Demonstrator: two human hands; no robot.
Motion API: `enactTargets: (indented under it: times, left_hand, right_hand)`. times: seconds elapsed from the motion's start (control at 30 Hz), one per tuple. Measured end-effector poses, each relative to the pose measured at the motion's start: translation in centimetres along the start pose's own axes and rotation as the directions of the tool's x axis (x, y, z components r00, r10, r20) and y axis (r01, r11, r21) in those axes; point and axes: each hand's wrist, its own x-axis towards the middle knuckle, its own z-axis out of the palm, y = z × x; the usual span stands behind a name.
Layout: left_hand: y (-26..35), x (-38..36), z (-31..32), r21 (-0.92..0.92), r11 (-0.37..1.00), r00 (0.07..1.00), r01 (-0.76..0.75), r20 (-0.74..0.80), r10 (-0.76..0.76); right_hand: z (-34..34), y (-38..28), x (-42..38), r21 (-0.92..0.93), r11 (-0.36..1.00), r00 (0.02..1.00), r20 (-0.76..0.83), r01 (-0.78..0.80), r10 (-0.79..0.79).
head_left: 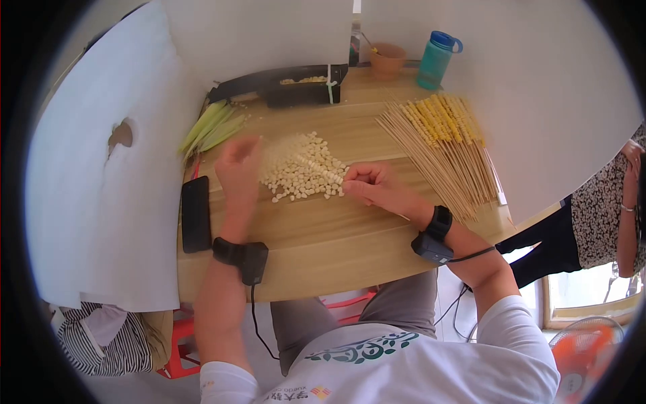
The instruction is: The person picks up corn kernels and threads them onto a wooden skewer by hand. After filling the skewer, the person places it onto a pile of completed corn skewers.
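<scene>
Above the pile (pixel 303 185) of pale pcs on the table (pixel 316 242), the skewer (pixel 321 169) extends up-left from R hand (pixel 373 185), fingers clamped on it; bare stick exits below hand. L hand (pixel 239 165) blurred, grip state can't be told. Skewer: thin, w/ whitish pcs threaded close, far end blurred.

pale cream kernel-like pieces (pixel 296 180), tan wooden sticks (pixel 424 158) strung with yellow pieces (pixel 444 121), pale green long husks (pixel 214 126), teal plastic bottle (pixel 434 67) with blue lid (pixel 443 39), terracotta-orange round pot (pixel 387 65), light brown wood-grained tabletop (pixel 316 249), white cloth shirt (pixel 464 367) with green print (pixel 360 353), black-and-white striped fabric (pixel 128 351)
</scene>
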Motion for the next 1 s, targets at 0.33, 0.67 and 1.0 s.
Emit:
enactTargets:
  times: [0.33,0.67,1.0]
  left_hand:
    - [0.8,0.6,-0.9,0.111,0.992,0.998,-0.067,-0.011,0.068]
    - [-0.6,0.2,-0.1,0.121,0.983,0.991,-0.136,0.017,0.135]
    - [2.0,-2.1,1.7,0.127,0.982,0.982,-0.139,0.143,0.12]
  right_hand:
    - [0.2,-0.5,0.1,-0.009,0.999,0.999,-0.017,-0.046,0.046]
    - [-0.1,0.0,0.2,-0.065,0.998,0.998,-0.057,0.008,-0.012]
    - [-0.1,-0.6,0.1,-0.062,0.998,0.998,-0.058,0.003,-0.006]
